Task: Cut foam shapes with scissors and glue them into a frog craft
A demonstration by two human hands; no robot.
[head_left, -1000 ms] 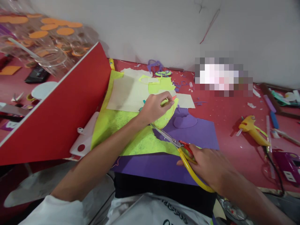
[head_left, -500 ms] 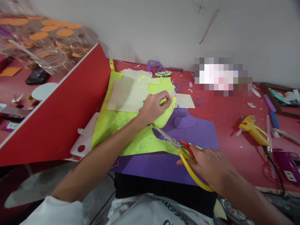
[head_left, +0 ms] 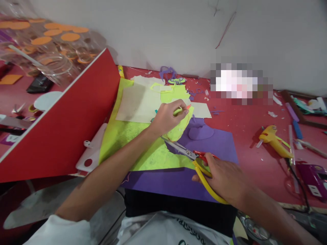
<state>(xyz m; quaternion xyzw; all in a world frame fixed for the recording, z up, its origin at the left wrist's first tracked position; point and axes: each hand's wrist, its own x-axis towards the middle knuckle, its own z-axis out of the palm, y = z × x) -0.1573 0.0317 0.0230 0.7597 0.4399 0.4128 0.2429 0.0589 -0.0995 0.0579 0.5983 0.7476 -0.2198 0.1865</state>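
My right hand (head_left: 222, 173) is wrapped round a pair of scissors (head_left: 201, 168) with a yellow and a red handle. Their blades point left, at the cut edge of a yellow-green foam sheet (head_left: 143, 154). My left hand (head_left: 170, 117) is closed on the partly cut, rounded flap (head_left: 180, 131) of that sheet, just above the blade tips. A small orange tip pokes out at its fingers; what it belongs to is unclear. Under the yellow-green sheet lies a purple foam sheet (head_left: 222, 143), with a loose purple rounded piece (head_left: 201, 132) on it.
Cream sheets (head_left: 138, 102) lie behind my left hand. A red board (head_left: 76, 119) stands at the left, before clear cups with orange discs (head_left: 70, 36). To the right are a yellow glue gun (head_left: 274, 141) and a purple device (head_left: 313, 180). Purple scraps (head_left: 168, 73) lie near the wall.
The scissors have shifted slightly left, their tips further along the foam edge, and the red handle sits at a flatter angle. My left hand keeps its grip almost unmoved.
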